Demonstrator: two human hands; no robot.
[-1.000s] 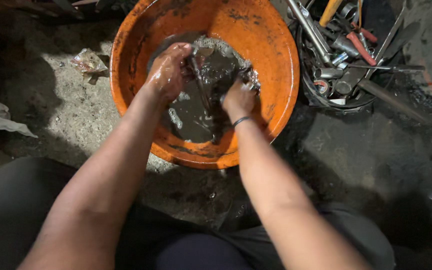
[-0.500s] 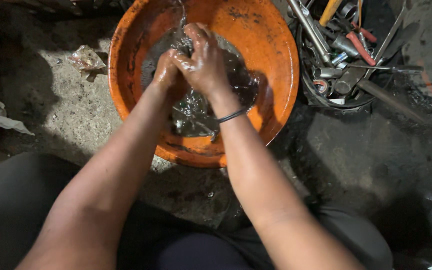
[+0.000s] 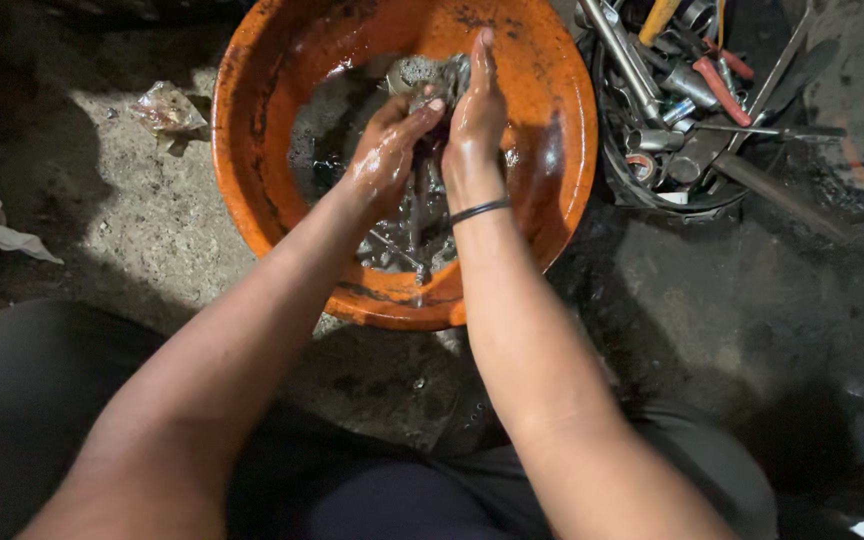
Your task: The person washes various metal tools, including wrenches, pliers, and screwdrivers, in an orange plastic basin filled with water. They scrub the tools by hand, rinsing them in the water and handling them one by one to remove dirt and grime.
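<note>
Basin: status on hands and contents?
Both hands, left hand and right hand, pressed together over orange basin. Wet grey lump at fingertips. Nothing blocking.

Basin wall point(image 3: 252, 190) rings hands; above open

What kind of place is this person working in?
Probably a rough repair workshop, worked at floor level. A round container of metal hand tools sits on the grimy concrete floor, and both hands are over an orange basin of dirty liquid.
</note>
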